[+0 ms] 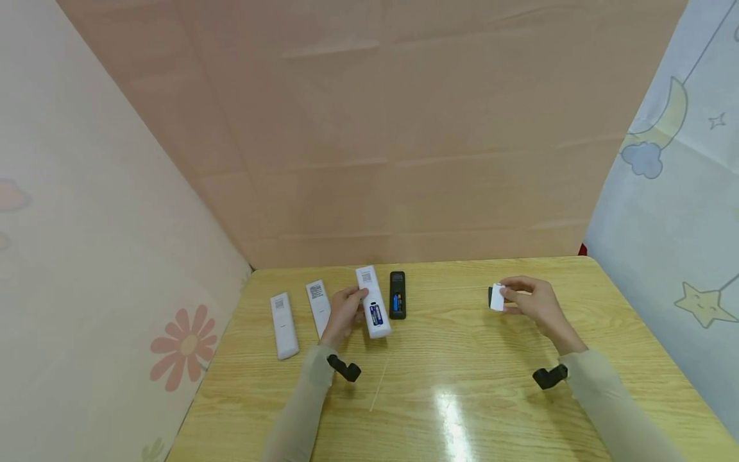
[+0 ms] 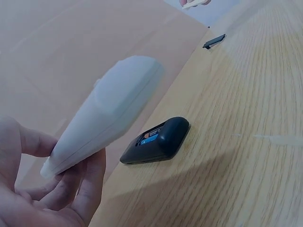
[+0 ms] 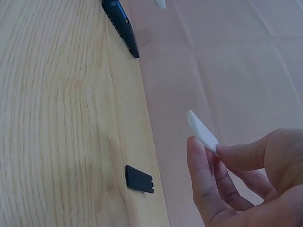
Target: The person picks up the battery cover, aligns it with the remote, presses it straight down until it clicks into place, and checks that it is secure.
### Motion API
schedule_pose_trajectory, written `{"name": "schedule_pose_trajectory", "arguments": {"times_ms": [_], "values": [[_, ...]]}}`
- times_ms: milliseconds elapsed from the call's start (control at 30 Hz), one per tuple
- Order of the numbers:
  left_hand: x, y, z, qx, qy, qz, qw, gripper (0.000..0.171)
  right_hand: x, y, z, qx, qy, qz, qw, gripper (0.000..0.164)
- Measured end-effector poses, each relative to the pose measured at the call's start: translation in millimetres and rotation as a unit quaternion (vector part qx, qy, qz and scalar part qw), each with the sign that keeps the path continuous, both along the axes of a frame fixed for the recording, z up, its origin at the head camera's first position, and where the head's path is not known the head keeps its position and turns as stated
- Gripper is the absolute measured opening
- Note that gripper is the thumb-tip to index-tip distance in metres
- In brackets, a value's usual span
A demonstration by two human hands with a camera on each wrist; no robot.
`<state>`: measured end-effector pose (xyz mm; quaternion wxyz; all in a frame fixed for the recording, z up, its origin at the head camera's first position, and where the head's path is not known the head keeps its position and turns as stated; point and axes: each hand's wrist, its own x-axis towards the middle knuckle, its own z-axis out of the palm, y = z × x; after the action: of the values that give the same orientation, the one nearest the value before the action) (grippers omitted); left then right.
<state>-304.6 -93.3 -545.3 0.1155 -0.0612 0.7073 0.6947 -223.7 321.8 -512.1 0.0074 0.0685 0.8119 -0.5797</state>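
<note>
You hold a white remote (image 1: 372, 290) in your left hand (image 1: 344, 311), thumb on one side and fingers curled under the other, raised above the worktop (image 1: 439, 359). Its uncovered back faces up, with batteries (image 1: 376, 314) in the slot. Your right hand (image 1: 534, 301), well apart, pinches a small white cover (image 1: 497, 298) between thumb and fingers, also in the air. Below that cover, just beside your right hand, a black cover (image 3: 139, 179) lies on the wood. Just right of your left hand, a black remote (image 1: 397, 284) lies with its battery slot uncovered. On that hand's other side lie two more remotes: a nearer white one (image 1: 318, 300), partly hidden behind the hand, and a farther white one (image 1: 284, 326).

The worktop is pale yellow wood with visible grain; a bright glare patch (image 1: 453, 423) sits on your side of it, between your forearms. Beyond both hands, a brownish-pink sheet (image 1: 381, 128) with horizontal creases rises behind the far edge. Off to the left of your left hand stands a pale wall (image 1: 115, 212) with a pink flower (image 1: 181, 346); right of your right hand, a bluish-white wall (image 1: 675, 231) carries a moon (image 1: 666, 119), a cloud (image 1: 643, 159) and a star (image 1: 704, 304).
</note>
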Motion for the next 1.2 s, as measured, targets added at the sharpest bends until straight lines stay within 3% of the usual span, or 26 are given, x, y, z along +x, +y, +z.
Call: {"name": "schedule_pose_trajectory", "arguments": {"times_ms": [133,467,1200], "values": [[-1.0,0.0,-5.7,0.01,0.005,0.005,0.9999,0.054,0.8,-3.5,2.5,-0.005,0.002,0.006,1.0,0.045],[6.6,1.0,1.9,0.027,0.007,0.001,0.9996,0.049,0.4,-13.9,8.8,-0.005,0.003,0.019,1.0,0.047],[9.5,4.4,5.3,0.045,0.0,-0.014,0.9989,0.051,3.7,-38.3,29.8,-0.011,0.011,0.029,0.999,0.044]]}}
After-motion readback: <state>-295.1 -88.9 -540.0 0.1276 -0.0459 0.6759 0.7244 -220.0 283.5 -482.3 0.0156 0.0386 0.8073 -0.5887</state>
